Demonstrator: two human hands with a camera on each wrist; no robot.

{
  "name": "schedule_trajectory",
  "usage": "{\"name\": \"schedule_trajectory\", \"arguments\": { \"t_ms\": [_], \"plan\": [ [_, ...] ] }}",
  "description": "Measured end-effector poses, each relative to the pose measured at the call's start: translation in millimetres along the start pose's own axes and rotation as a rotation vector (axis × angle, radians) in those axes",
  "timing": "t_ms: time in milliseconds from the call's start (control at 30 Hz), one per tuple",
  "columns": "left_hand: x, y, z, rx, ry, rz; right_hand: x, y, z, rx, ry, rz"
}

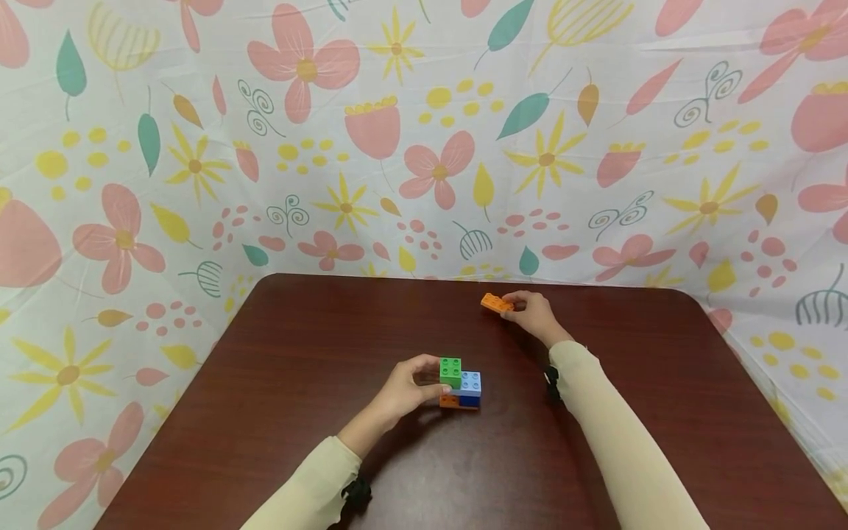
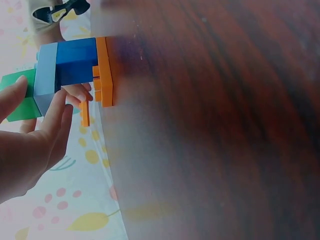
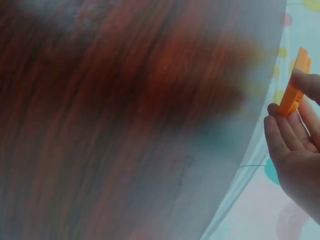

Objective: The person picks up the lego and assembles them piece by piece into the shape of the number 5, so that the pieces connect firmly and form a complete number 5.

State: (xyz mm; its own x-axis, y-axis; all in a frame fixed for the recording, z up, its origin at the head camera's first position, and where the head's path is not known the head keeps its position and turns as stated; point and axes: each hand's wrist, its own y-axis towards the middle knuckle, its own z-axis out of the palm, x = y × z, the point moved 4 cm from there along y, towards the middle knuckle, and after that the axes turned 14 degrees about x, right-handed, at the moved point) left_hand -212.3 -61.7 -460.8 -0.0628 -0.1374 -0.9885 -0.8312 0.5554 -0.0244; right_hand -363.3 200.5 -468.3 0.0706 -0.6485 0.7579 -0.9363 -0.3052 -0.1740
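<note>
A small stack of toy building bricks stands on the table near its middle. At its base is a thin orange plate brick [image 2: 104, 75], bearing a dark blue brick [image 2: 77, 61]. Above that sits a light blue brick [image 1: 471, 383], topped by a green brick [image 1: 450, 372] set off to the left. My left hand [image 1: 405, 386] pinches the green brick between thumb and fingers, with fingers also against the light blue one. Farther back, my right hand [image 1: 535, 316] holds another thin orange plate brick [image 1: 493, 302] by its right end, raised in the right wrist view [image 3: 294, 82].
The dark brown table [image 1: 298, 346] has rounded far corners. A white cloth [image 1: 411, 191] printed with flowers and leaves hangs behind it and along its sides. Black bands [image 1: 356, 495] are worn at both wrists.
</note>
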Motion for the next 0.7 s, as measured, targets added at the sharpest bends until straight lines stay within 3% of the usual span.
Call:
{"name": "schedule_trajectory", "arguments": {
  "t_ms": [433, 700],
  "plan": [
    [1.0, -0.6, 0.7, 0.003, 0.004, -0.011, 6.3, -15.7, -7.5, 0.005, -0.022, -0.088],
    [2.9, -0.7, 0.5, -0.002, -0.031, -0.033, 18.3, -32.5, -7.6, -0.006, -0.074, -0.199]
  ]
}}
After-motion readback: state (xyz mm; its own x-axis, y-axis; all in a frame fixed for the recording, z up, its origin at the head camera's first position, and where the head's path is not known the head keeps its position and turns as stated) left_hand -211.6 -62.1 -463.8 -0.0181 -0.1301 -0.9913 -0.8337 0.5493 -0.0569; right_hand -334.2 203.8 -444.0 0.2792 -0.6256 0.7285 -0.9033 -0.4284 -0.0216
